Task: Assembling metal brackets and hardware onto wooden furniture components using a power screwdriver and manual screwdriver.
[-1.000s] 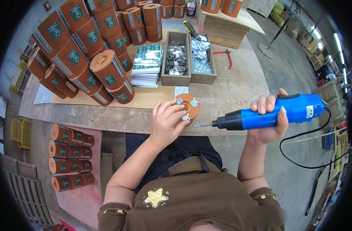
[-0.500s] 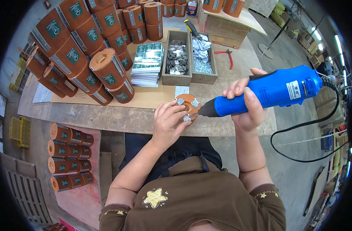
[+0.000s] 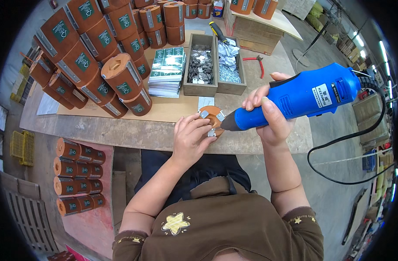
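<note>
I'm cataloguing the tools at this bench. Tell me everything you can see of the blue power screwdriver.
The blue power screwdriver has a glossy plastic-looking body, a black trigger strip on top, a label on its side and a dark tapered nose. A black cord runs from its rear and loops down to the right. It lies nearly level, nose pointing left onto the round orange piece at the table edge. The right hand grips its front half; the left hand steadies the orange piece.
</note>
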A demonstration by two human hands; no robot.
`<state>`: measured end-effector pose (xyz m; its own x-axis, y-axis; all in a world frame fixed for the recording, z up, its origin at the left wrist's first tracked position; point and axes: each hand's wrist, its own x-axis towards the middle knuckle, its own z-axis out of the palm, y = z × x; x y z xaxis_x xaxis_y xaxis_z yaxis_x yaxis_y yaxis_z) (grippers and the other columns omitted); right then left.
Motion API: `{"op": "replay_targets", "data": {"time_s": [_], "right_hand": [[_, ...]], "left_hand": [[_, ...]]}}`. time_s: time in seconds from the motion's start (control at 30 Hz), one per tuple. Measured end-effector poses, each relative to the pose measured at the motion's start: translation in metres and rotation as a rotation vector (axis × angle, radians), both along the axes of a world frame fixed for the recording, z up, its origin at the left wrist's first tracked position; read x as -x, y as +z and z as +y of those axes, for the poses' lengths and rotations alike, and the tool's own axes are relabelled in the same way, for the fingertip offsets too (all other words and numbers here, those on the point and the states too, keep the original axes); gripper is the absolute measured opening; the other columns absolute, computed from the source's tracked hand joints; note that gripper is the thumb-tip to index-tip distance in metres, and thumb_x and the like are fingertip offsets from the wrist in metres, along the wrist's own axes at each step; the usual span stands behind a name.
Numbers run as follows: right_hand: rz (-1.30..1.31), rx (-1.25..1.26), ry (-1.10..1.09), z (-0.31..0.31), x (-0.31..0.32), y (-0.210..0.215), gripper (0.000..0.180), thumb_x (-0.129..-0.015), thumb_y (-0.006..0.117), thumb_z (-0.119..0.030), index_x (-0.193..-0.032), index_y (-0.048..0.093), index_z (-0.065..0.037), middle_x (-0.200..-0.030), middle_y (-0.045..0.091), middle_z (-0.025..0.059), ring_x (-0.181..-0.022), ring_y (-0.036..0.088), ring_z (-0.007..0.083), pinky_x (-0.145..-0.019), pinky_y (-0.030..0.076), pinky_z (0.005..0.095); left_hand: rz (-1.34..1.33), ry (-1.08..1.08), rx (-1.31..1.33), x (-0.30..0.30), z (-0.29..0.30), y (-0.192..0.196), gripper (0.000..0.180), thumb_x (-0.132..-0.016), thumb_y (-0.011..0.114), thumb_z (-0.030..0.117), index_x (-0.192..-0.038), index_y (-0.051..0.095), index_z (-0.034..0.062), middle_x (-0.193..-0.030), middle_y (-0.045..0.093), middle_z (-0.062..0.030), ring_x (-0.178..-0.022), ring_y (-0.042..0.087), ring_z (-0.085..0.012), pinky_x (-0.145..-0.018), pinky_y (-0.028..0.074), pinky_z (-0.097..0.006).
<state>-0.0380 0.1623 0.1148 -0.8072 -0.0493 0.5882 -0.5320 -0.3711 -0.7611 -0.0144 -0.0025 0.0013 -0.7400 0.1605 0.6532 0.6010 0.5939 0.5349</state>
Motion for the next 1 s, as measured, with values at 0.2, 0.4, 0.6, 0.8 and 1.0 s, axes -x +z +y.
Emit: {"op": "replay_targets", "data": {"time_s": [0.2,0.4,0.6,0.8,1.0], "right_hand": [[-0.027,-0.061,0.025,-0.005,0.001,0.004,0.049,-0.075,0.056,-0.009,-0.117,0.031,-0.004,-0.07,0.049,0.0096,-0.064,0.052,0.0187,-0.063,0.045,0.0344],[0.02,-0.269,-0.014,-0.006,0.008,0.009,0.048,-0.074,0.057,-0.007,-0.115,0.032,-0.004,-0.067,0.05,0.009,-0.062,0.053,0.0189,-0.062,0.045,0.0335],[-0.058,-0.111,0.078,-0.019,0.009,0.012,0.044,-0.069,0.063,0.002,-0.107,0.042,0.0,-0.07,0.055,0.003,-0.064,0.053,0.007,-0.058,0.043,0.0206],[-0.006,-0.163,0.025,-0.01,0.009,0.01,0.043,-0.071,0.06,0.002,-0.109,0.04,0.0,-0.07,0.055,0.0048,-0.064,0.053,0.0097,-0.061,0.044,0.024],[0.073,0.187,0.148,0.003,0.007,0.016,0.045,-0.077,0.052,-0.004,-0.117,0.031,-0.001,-0.072,0.051,0.0111,-0.065,0.052,0.0194,-0.064,0.046,0.0352]], "left_hand": [[0.005,-0.001,-0.009,0.0,0.0,0.0,0.03,-0.055,0.075,0.013,-0.082,0.063,0.0068,-0.096,0.061,-0.0042,-0.101,0.05,-0.027,-0.084,0.037,-0.04],[0.013,-0.01,-0.024,0.001,0.0,-0.002,0.031,-0.054,0.075,0.011,-0.082,0.063,0.0065,-0.096,0.061,-0.0044,-0.101,0.051,-0.0271,-0.084,0.038,-0.039],[0.015,-0.028,-0.055,0.002,-0.001,-0.004,0.03,-0.055,0.075,0.01,-0.082,0.063,0.0053,-0.095,0.061,-0.0053,-0.101,0.051,-0.0277,-0.085,0.038,-0.04],[0.013,-0.02,-0.025,0.0,-0.001,0.0,0.024,-0.06,0.071,0.008,-0.081,0.062,0.0056,-0.094,0.061,-0.0059,-0.099,0.052,-0.0274,-0.087,0.036,-0.042],[0.117,0.035,0.053,-0.003,-0.001,0.001,0.019,-0.062,0.069,0.008,-0.08,0.063,0.0079,-0.091,0.061,-0.0031,-0.095,0.054,-0.0237,-0.09,0.031,-0.047]]}}
